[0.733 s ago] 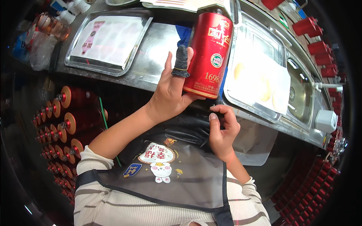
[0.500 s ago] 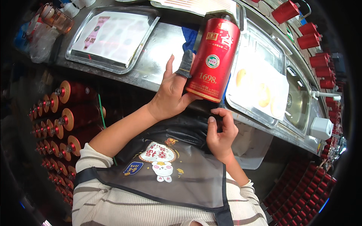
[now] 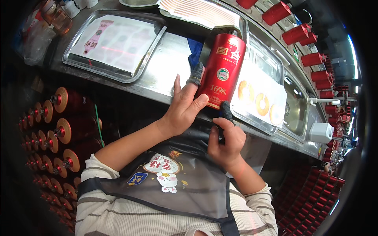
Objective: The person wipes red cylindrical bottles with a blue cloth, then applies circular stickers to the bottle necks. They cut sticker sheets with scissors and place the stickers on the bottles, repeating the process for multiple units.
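Observation:
A red bottle with gold and white print and a round green-and-white label leans over the metal counter, its neck pointing away from me. My left hand grips it at the lower left, thumb across the front near the base. A grey cover wraps one of its fingers. By the bottle's lower right edge is my right hand, with one grey-covered finger stretched up to the base and the thumb apart. The other fingers curl inward, and nothing shows in them. Whether that fingertip touches the bottle is unclear.
Left on the metal counter lies a tray with a white sheet. Right is another tray with a sheet of gold ring labels, beside a sink and white jug. Red bottles are stacked at left; more red bottles line the far right.
The bottle has shifted slightly down and left in view. My left thumb has come onto its front. My right hand has turned, and its grey-covered finger now points up at the base.

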Available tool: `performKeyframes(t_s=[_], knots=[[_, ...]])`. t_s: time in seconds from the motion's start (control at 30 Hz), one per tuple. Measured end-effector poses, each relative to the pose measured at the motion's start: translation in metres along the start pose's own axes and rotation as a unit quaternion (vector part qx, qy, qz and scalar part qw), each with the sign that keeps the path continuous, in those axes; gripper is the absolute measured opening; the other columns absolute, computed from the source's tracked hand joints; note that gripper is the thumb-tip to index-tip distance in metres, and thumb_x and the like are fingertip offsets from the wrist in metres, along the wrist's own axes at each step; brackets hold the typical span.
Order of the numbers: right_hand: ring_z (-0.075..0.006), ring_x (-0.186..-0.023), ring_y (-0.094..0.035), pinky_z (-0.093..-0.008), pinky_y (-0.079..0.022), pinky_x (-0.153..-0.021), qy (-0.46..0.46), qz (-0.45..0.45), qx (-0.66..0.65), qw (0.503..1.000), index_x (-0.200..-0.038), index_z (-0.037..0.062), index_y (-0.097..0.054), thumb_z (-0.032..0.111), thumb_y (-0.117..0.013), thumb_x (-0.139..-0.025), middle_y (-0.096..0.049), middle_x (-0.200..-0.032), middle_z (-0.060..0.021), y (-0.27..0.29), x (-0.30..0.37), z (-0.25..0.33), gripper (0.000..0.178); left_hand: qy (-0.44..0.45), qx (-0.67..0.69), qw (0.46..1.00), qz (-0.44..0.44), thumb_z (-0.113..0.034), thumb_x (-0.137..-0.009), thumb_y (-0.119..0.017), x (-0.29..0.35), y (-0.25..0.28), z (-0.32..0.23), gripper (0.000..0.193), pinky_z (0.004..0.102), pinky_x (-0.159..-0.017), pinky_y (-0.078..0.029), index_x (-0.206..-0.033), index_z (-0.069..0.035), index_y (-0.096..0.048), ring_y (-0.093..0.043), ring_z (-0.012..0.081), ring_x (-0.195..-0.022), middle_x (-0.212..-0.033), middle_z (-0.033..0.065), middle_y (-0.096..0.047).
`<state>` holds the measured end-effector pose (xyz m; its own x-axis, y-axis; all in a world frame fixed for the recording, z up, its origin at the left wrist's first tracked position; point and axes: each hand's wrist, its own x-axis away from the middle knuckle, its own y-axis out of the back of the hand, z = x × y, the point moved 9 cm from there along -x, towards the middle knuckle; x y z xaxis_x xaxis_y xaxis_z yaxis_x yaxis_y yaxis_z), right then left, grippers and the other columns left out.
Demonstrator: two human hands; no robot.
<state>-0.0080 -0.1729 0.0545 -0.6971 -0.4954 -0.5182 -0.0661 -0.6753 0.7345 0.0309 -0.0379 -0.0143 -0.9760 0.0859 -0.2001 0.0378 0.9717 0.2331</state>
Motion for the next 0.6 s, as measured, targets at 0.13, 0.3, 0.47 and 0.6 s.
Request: performKeyframes(t_s=[0.13, 0.3, 0.47, 0.6], knots=[[-0.0223, -0.047, -0.05, -0.0347, -0.039, -0.048, 0.069, 0.08, 0.063, 0.992, -0.098, 0.0048, -0.066, -0.003, -0.069, -0.071, -0.053, -0.063, -0.0046, -0.006, -0.018, 0.013, 0.028, 0.026, 0.123, 0.992, -0.001, -0.023, -0.106, -0.041, -0.001, -0.001, 0.008, 0.057, 0.0431, -0.121, -0.012, -0.153, 0.005, -0.026, -0.037, 0.0194, -0.143, -0.162, 0.0167, -0.029], [-0.0187, -0.048, -0.054, -0.0336, -0.041, -0.048, 0.15, 0.179, 0.157, 0.959, -0.09, 0.0099, -0.059, 0.006, -0.068, -0.072, -0.05, -0.062, -0.0024, -0.024, -0.034, 0.03, 0.02, 0.048, 0.391, 0.918, -0.035, -0.006, -0.104, -0.04, -0.002, 0.002, 0.016, 0.057, 0.0313, -0.119, -0.025, -0.156, 0.002, -0.021, -0.033, 0.017, -0.144, -0.163, 0.0123, -0.027], [-0.0187, -0.054, -0.062, -0.0335, -0.043, -0.045, 0.172, 0.259, 0.191, 0.931, -0.085, 0.0091, -0.055, 0.011, -0.065, -0.071, -0.056, -0.064, -0.0025, -0.066, -0.029, 0.035, 0.018, 0.069, 0.309, 0.941, -0.116, -0.013, -0.105, -0.043, 0.01, 0.034, 0.026, 0.052, 0.0263, -0.096, -0.036, -0.154, 0.001, -0.03, -0.038, 0.0115, -0.11, -0.157, 0.0117, -0.04], [-0.0214, -0.047, -0.055, -0.0351, -0.042, -0.044, 0.169, 0.22, -0.094, 0.956, -0.093, 0.0051, -0.062, 0.006, -0.071, -0.072, -0.051, -0.061, -0.0033, -0.028, -0.023, 0.057, 0.023, 0.065, 0.246, 0.952, -0.169, -0.019, -0.105, -0.043, 0.018, 0.048, 0.02, 0.049, 0.0375, -0.108, -0.041, -0.149, 0.002, -0.037, -0.048, 0.0238, -0.135, -0.146, 0.019, -0.05]])
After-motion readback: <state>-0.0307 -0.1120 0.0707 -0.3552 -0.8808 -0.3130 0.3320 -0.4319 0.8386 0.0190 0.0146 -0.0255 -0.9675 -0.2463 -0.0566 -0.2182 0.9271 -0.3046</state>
